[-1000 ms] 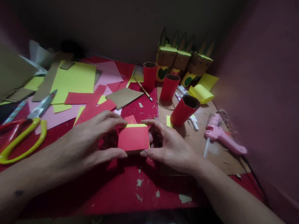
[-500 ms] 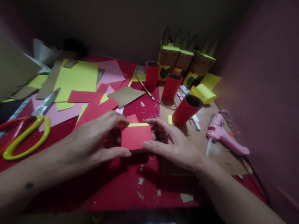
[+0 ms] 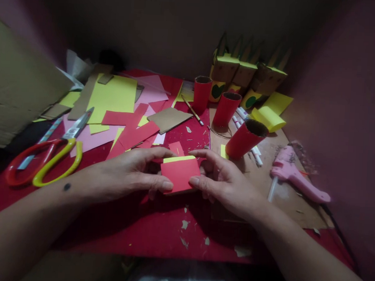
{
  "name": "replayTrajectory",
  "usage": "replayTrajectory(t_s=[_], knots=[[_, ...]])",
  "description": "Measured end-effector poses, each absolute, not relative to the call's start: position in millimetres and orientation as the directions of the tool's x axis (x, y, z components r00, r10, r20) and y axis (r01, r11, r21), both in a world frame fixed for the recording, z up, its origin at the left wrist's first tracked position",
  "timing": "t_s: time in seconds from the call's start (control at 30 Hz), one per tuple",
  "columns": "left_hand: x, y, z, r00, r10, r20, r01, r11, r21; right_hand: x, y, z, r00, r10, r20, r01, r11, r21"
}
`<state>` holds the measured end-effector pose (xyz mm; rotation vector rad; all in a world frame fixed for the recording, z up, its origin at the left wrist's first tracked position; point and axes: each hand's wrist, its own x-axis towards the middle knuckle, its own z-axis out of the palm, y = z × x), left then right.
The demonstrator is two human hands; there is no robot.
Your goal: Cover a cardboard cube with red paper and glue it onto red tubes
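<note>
- Red-covered block, one, yellow along its far edge: between both hands, above the near middle of the red-topped table.
- Left hand: thumb on the block's near left corner, fingers curved narrowly round its left side.
- Right hand: thumb on the near right corner, fingers curled behind, gripping the block.
- Scissors, red and yellow handles: left, beyond the left forearm.
- Paper sheets, yellow, red and pink: overlapping, far left.
- Pencil: beyond the block.
- Pink glue gun: right, on a cardboard sheet, beyond the right forearm.
- Red tubes, three, open-topped: beyond the right hand, the nearest one tilted; contents cannot be told.
- Near edge: runs below the hands; pale scraps dot the strip between.
</note>
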<state>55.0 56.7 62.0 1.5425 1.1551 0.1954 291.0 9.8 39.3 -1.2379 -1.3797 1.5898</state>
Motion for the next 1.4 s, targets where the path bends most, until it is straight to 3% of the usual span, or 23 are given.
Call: replayTrajectory(t_s=[0.47, 0.67, 0.9, 1.2, 1.4], knots=[[57.1, 60.3, 61.9, 0.482, 0.730, -0.485, 0.584, 0.145, 0.799, 291.4, 8.8, 40.0, -0.320, 0.920, -0.226, 0.154, -0.185, -0.971], [53.3, 61.6, 62.8, 0.491, 0.719, -0.492, 0.587, 0.144, 0.797, 290.9, 10.8, 41.9, -0.321, 0.909, -0.267, 0.077, -0.255, -0.964], [52.5, 61.3, 57.9, 0.460, 0.788, -0.409, 0.651, 0.014, 0.759, 286.1, 11.8, 40.0, -0.277, 0.923, -0.269, 0.055, -0.264, -0.963], [54.1, 59.3, 61.5, 0.476, 0.773, -0.420, 0.641, 0.022, 0.768, 287.0, 11.0, 41.2, -0.282, 0.920, -0.274, 0.077, -0.263, -0.962], [60.7, 56.0, 65.5, 0.516, 0.792, -0.327, 0.586, -0.049, 0.809, 285.4, 11.3, 41.3, -0.232, 0.935, -0.268, 0.114, -0.247, -0.962]])
